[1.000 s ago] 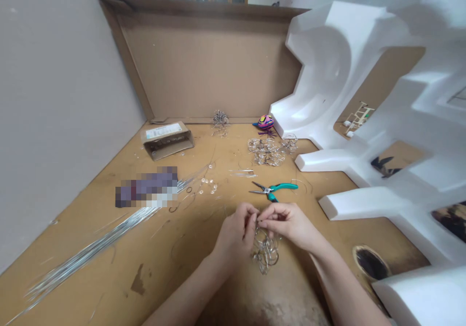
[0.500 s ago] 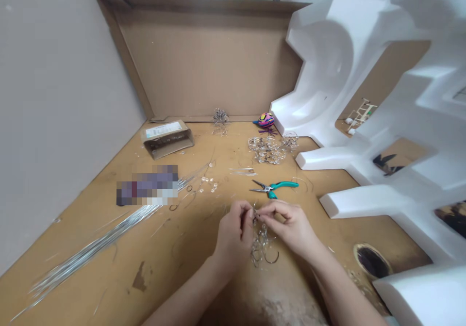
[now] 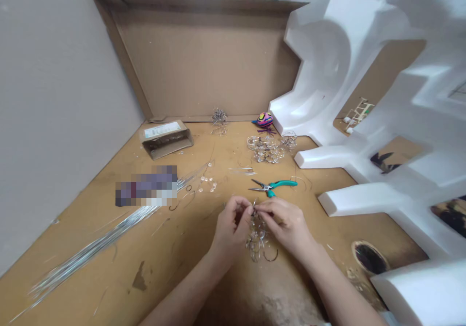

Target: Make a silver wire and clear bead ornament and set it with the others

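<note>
My left hand (image 3: 235, 226) pinches a piece of twisted wirework (image 3: 257, 241) strung with clear beads, which hangs below the fingers in loops. From the other side, my right hand (image 3: 286, 221) has its thumb and fingertips closed on the top of the same wirework. The exact spot held is too small to make out. Just beyond my hands lie pliers (image 3: 268, 187) with long pointed jaws and teal handles, jaws apart. Several loose clear beads (image 3: 208, 184) are scattered to the left, with short cut wires (image 3: 243, 171) farther back.
A bundle of straight silver wires (image 3: 105, 238) runs along the left. Behind are a small cardboard box (image 3: 167, 139), a bright thread ball (image 3: 264, 119) and finished-looking wire pieces (image 3: 265, 149). White foam blocks (image 3: 357, 200) border the right, near a dark round hole (image 3: 371, 258).
The hanging wirework has shifted slightly left and up between my fingers. My right hand has moved a little, its fingertips still at the wire. The pliers lie in the same place.
</note>
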A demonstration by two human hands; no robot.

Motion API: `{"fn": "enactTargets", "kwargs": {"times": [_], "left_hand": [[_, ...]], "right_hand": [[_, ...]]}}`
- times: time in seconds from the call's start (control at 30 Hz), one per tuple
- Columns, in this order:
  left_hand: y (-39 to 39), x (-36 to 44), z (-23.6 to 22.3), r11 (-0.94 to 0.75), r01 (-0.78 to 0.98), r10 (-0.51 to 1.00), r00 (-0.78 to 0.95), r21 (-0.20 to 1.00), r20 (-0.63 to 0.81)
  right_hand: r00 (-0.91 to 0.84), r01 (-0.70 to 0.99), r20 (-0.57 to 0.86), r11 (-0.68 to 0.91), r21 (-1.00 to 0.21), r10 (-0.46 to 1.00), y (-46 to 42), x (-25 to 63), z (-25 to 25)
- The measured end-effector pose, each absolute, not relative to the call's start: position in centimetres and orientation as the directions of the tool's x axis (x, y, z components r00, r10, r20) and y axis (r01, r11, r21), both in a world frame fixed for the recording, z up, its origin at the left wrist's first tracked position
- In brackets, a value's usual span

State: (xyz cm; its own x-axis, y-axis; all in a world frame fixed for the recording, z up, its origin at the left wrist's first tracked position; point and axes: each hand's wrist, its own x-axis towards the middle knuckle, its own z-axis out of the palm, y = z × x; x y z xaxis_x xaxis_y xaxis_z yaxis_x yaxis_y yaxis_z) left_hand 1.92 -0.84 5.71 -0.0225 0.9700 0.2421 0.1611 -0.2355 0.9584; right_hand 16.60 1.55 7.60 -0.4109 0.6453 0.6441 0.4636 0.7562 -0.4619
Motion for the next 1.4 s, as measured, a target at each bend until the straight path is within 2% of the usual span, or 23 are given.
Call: {"fn": "enactTargets", "kwargs": {"times": [0.13,0.3,0.4,0.53,0.63,0.77,0.9,1.07,1.2,1.4], "left_hand": [[-1.0,2.1,5.3,-0.225,0.212,0.971,-0.035,0.951,0.238],[-1.2,1.9,5.3,-0.4,0.428,0.888,-0.039,0.81,0.459],[-1.2,1.8,5.5,-0.425,0.462,0.87,-0.028,0.778,0.492],[-1.1,1.9,5.6,-0.397,0.444,0.892,-0.018,0.803,0.451],[-1.0,1.9,5.6,-0.42,0.415,0.893,0.03,0.807,0.449],[-0.8,1.8,6.1,-0.496,0.42,0.855,0.083,0.76,0.512],[-0.6,1.6,6.5,-0.581,0.472,0.794,0.148,0.663,0.59],[-0.3,0.9,6.6,-0.586,0.487,0.8,0.22,0.648,0.558],[-0.2,0.7,6.7,-0.583,0.533,0.807,0.289,0.613,0.516],[-0.1,0.6,6.8,-0.524,0.589,0.832,0.198,0.615,0.518]], "right_hand": [[-0.344,0.491,0.649,0.719,-0.492,0.679,1.5,16.4,7.3],[-0.42,0.518,0.62,0.736,-0.436,0.663,1.3,16.3,7.2],[-0.465,0.523,0.512,0.691,-0.499,0.722,1.3,16.5,7.6],[-0.44,0.472,0.288,0.492,-0.732,0.851,1.6,16.9,8.4],[-0.446,0.371,0.146,0.331,-0.868,0.883,2.0,17.3,8.7],[-0.459,0.216,-0.002,0.11,-0.97,0.889,2.3,17.7,8.6],[-0.438,0.1,-0.13,-0.095,-0.99,0.89,2.4,17.8,8.1],[-0.417,0.074,-0.164,-0.147,-0.986,0.894,2.5,17.8,8.0],[-0.417,0.109,-0.16,-0.125,-0.986,0.895,2.5,17.7,8.0],[-0.335,0.072,-0.041,-0.018,-0.997,0.941,2.2,16.9,8.1]]}}
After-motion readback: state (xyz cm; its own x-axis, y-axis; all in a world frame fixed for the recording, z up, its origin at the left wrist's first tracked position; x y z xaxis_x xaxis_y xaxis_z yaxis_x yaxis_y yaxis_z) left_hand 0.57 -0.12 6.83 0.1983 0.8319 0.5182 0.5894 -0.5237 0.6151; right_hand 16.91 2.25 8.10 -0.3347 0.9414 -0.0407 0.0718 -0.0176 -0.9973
